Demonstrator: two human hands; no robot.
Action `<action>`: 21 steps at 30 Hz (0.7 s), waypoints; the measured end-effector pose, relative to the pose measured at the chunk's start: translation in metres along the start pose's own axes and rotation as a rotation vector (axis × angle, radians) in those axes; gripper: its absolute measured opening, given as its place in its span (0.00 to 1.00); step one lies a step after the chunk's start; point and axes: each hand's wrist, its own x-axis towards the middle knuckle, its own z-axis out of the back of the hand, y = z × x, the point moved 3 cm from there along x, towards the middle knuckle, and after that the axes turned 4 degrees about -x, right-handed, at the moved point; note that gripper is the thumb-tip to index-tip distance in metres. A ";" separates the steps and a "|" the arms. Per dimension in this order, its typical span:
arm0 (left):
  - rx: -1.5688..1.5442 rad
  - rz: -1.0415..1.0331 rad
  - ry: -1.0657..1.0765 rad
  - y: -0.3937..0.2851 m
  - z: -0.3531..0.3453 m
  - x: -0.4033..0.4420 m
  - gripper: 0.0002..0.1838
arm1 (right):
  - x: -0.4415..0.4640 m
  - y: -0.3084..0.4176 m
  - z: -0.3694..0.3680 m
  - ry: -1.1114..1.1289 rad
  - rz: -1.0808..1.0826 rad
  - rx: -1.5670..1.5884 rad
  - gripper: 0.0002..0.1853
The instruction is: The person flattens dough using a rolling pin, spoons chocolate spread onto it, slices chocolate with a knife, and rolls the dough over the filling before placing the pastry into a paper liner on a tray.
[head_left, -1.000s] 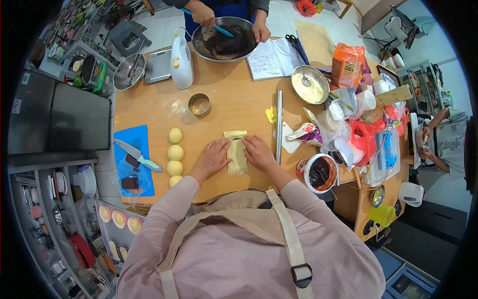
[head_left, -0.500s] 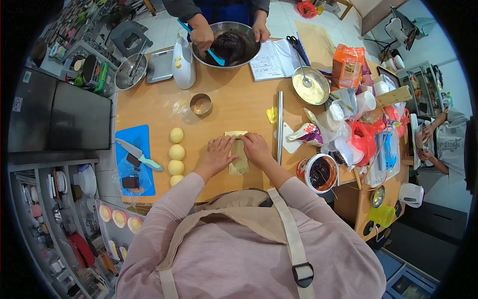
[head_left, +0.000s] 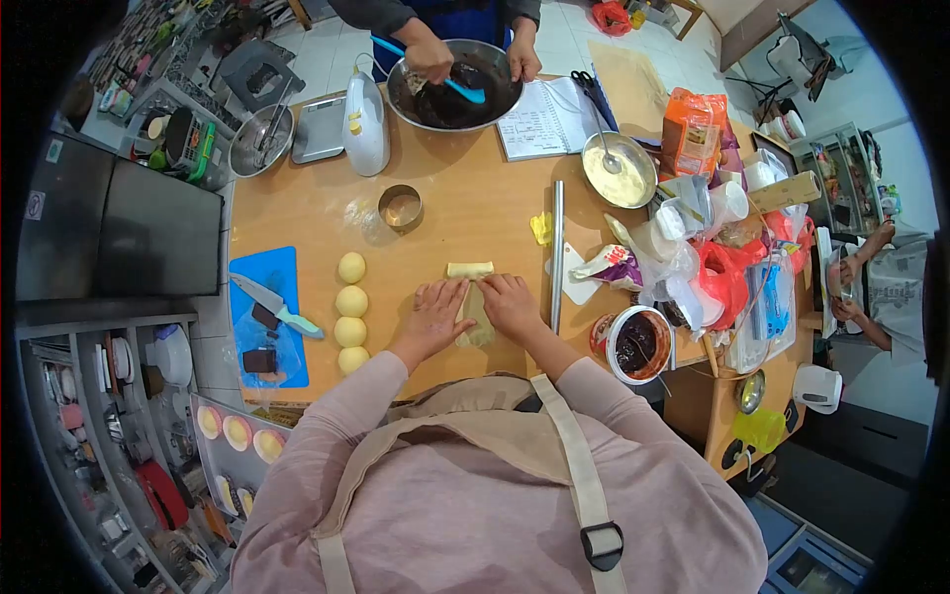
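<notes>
A strip of pale dough (head_left: 476, 322) lies flat on the wooden table, its far end rolled into a small cylinder (head_left: 469, 269). My left hand (head_left: 433, 315) rests over the strip's left side with fingers apart, fingertips just below the roll. From the right, my right hand (head_left: 510, 305) touches the dough near the roll, fingers spread and thumb inward. Neither hand is wrapped round anything. Several round dough balls (head_left: 351, 300) stand in a column left of my hands. A metal rolling tube (head_left: 557, 257) lies to the right.
Blue board (head_left: 300, 364) with knife at left; metal ring (head_left: 400, 208) ahead. Across the table, a co-worker's hand (head_left: 428, 59) holds a blue spatula in a bowl (head_left: 455, 126). Right: cream bowl (head_left: 633, 188), filling tub (head_left: 602, 337), bags. Another person (head_left: 896, 287) stands far right.
The far end of the dough has become a thicker roll, and the flat part below is shorter. My hands have shifted slightly toward me. The co-worker's spatula has moved in the bowl.
</notes>
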 end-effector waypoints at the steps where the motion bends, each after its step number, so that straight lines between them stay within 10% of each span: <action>1: -0.001 -0.009 -0.018 -0.001 0.000 -0.001 0.40 | -0.001 0.000 -0.001 0.005 0.001 -0.007 0.19; 21: 0.015 0.005 -0.017 -0.006 0.002 -0.002 0.38 | -0.003 0.006 0.003 -0.002 0.015 -0.081 0.18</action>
